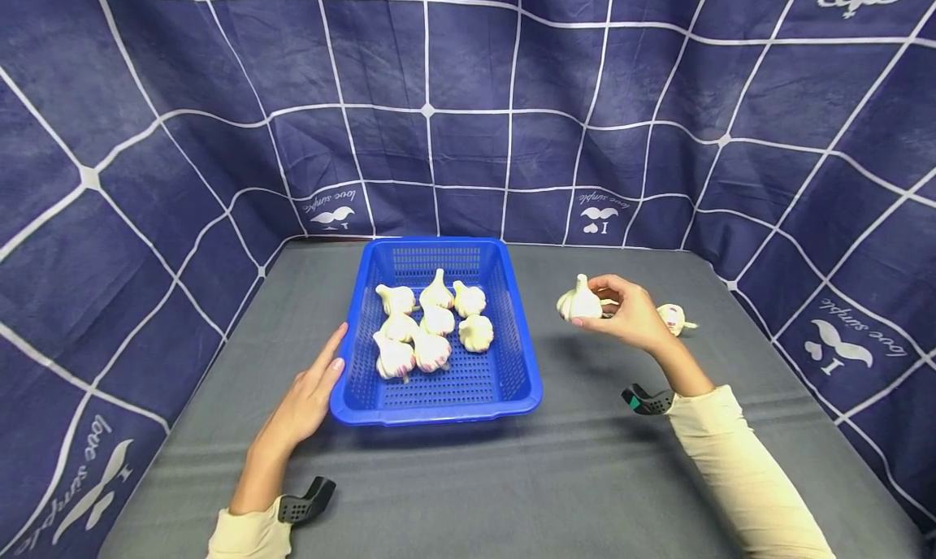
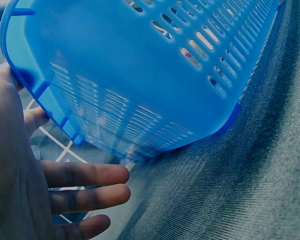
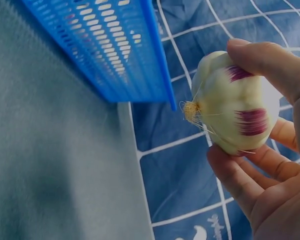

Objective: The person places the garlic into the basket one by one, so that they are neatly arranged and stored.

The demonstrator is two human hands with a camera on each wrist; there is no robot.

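Observation:
My right hand (image 1: 629, 311) grips a white garlic bulb (image 1: 580, 301) between thumb and fingers, held over the table to the right of the blue basket (image 1: 530, 364). In the right wrist view the bulb (image 3: 235, 105) shows purple streaks and a tuft of dry roots. My left hand (image 1: 307, 400) is at the basket's left rim, with thumb and forefinger touching it. Its other fingers (image 2: 90, 195) reach out straight below the rim in the left wrist view. Several garlic bulbs (image 1: 431, 349) lie inside the basket, mostly toward its left and back.
Another garlic bulb (image 1: 670, 319) lies on the grey table (image 1: 453, 494), partly behind the right wrist. A navy cloth with white grid lines (image 1: 468, 153) hangs at the back and both sides. Each wrist wears a dark camera mount (image 1: 307, 502).

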